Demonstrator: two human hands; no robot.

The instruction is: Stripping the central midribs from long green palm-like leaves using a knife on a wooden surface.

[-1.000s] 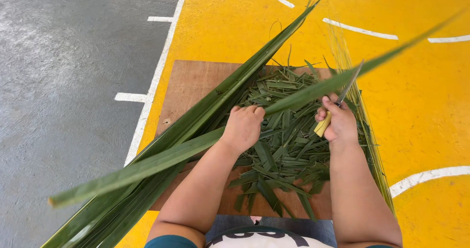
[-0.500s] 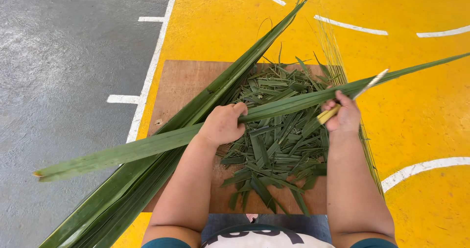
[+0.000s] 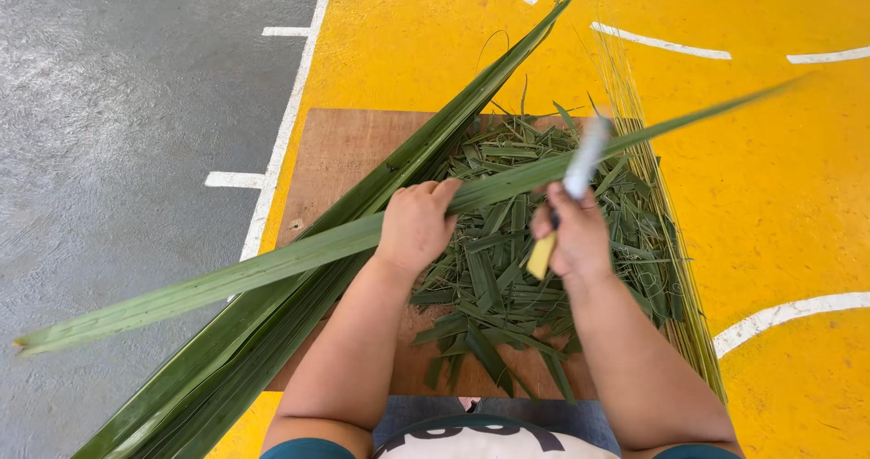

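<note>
You hold one long green palm leaflet (image 3: 272, 269) across your body, its long axis running from low at your left, over the grey concrete floor (image 3: 118, 151), up to high at your right, where its thin tip (image 3: 725, 106) reaches over the yellow painted floor (image 3: 788, 196). Your left hand (image 3: 415, 225) is closed around the leaflet near its middle, fingers curled over the top edge. Your right hand (image 3: 571, 237) sits just to the right of it, wrapped on the yellow handle of a knife (image 3: 564, 207), whose pale blade is blurred and lies against the leaflet on the tip side. So the left hand is the nearer one to the leaf's broad end; the right is nearer the tip, and the two hands are close but apart.

Below them lies a brown wooden board (image 3: 335, 151) flat on the floor, heaped with short green leaf trimmings (image 3: 507, 278). A bundle of long uncut green fronds (image 3: 272, 332) crosses the board's left side on a steeper diagonal. Along the board's right edge lies a sheaf of thin pale-green leaf ribs (image 3: 671, 260).

No packages or labels show. White painted lines (image 3: 272, 178) mark the floor: one long stripe with short ticks at the grey-yellow border, curved ones at upper and lower right.
</note>
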